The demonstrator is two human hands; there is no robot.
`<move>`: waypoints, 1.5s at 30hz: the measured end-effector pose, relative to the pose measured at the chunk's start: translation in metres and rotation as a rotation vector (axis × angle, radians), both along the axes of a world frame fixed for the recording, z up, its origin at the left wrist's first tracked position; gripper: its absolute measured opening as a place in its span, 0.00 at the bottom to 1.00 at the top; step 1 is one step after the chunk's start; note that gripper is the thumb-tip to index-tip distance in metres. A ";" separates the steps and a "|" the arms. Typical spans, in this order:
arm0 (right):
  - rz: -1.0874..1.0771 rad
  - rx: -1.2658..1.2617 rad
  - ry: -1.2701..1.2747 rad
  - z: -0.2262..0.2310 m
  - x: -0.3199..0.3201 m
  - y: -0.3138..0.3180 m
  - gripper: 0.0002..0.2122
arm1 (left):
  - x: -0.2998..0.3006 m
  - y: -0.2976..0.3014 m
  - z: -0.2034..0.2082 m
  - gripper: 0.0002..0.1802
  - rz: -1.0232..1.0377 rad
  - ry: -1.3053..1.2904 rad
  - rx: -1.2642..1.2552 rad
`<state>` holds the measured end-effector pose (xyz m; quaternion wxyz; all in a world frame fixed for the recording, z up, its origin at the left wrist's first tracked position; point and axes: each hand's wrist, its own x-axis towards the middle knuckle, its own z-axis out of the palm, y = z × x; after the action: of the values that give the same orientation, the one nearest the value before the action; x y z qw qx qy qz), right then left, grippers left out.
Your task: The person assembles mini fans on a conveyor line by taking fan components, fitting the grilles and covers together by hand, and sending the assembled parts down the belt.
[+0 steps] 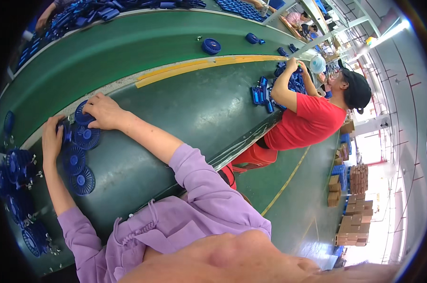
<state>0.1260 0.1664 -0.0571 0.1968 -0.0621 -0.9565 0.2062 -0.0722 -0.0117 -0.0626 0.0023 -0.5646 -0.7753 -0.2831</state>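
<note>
My right hand (105, 112) curls its fingers over a round blue fan head (83, 113) at the far left edge of the dark workbench (171, 99). Just left of it, my left hand (53, 141) bends round another blue fan part (66, 134), which its fingers and thumb partly hide. Closer to me, more blue fan heads lie in a short row on the bench: one ribbed grille (87, 137) below my right hand, another (75, 159) beyond it, and a third (83, 181) nearest me.
Stacked blue fan heads with small metal parts (20, 165) stand at the left. Behind the bench runs a green conveyor belt (166, 35) carrying a few fan heads (211, 46). To the right, a person in red (312, 120) works beside piled blue parts (265, 94).
</note>
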 end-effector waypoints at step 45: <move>0.366 -0.965 0.434 0.046 -0.037 -0.076 0.37 | 0.109 0.026 0.050 0.24 0.406 -0.825 0.980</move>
<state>0.0886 0.0903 -0.0114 0.2995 0.0659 -0.6864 0.6594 0.0364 0.0148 -0.0129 0.0151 -0.1868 -0.5851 -0.7890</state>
